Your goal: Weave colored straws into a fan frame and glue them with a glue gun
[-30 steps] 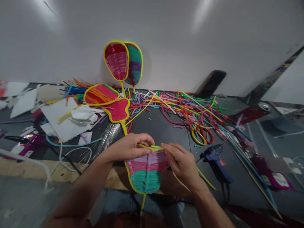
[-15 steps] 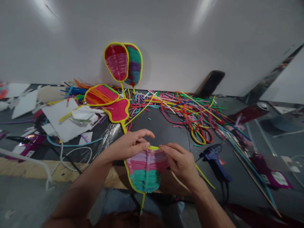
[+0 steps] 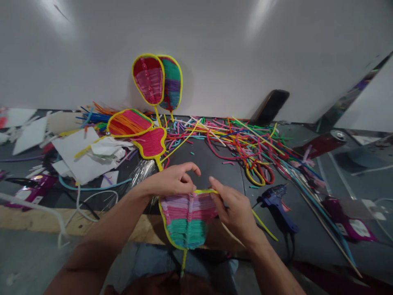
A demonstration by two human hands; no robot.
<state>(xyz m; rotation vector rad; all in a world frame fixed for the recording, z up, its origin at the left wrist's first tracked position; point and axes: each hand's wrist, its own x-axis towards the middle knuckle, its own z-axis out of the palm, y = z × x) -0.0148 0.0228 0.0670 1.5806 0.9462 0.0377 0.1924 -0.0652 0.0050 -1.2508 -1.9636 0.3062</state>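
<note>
Since the last frame I see the right hand slide a little to the right and lift its pointing finger, so more of the yellow rim shows between the two hands. The striped wing is in the lower middle of the frame, over the wooden edge of the table. I see its wide end at the top and its yellow stem pointing down to the bottom of the frame, leaning a tiny bit left. Its long way runs up and down, and its stripes go across: light purple, pink, then green.

The left hand touches the top of the wing with its thumb side, and its pointing finger curls up away from it. I cannot tell if it pinches. The right hand's thumb and pointing finger are spread a little, with the rim running in between; I cannot tell how tightly it holds.

Right of that hand I see a blue glue gun, and above it scissors by a messy pile of fuzzy sticks.
</note>
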